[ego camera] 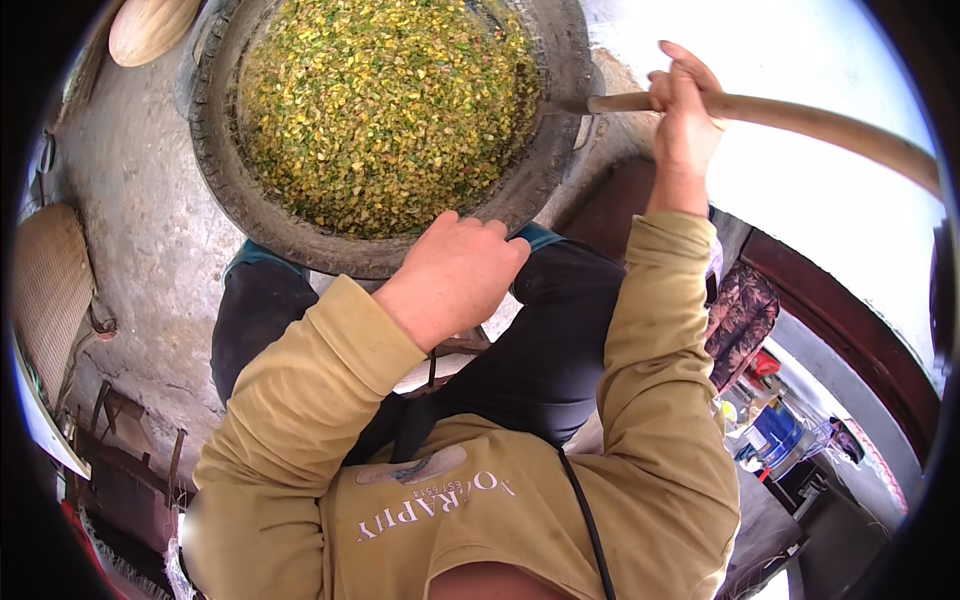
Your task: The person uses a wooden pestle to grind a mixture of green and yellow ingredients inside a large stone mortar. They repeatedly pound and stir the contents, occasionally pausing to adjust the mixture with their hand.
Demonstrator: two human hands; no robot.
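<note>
In front of me is a large dark metal pan [375, 264] with a wide rim, holding a heap of chopped yellow-green pieces [382, 120]. My left hand [461, 274] lies at the near rim of the pan, its fingers curled over the edge and partly hidden from view. My right hand [684, 112] is to the right of the pan, around a long wooden handle [817, 126]. The handle's dark metal end reaches over the pan's right rim; whatever is at its tip is hard to make out.
A round wooden object [146, 30] lies at the upper left, and a woven panel [52, 292] stands at the far left. Worn concrete floor [142, 195] surrounds the pan. A blue container [776, 435] and patterned cloth [742, 322] are at the right. My knees are beneath the near rim.
</note>
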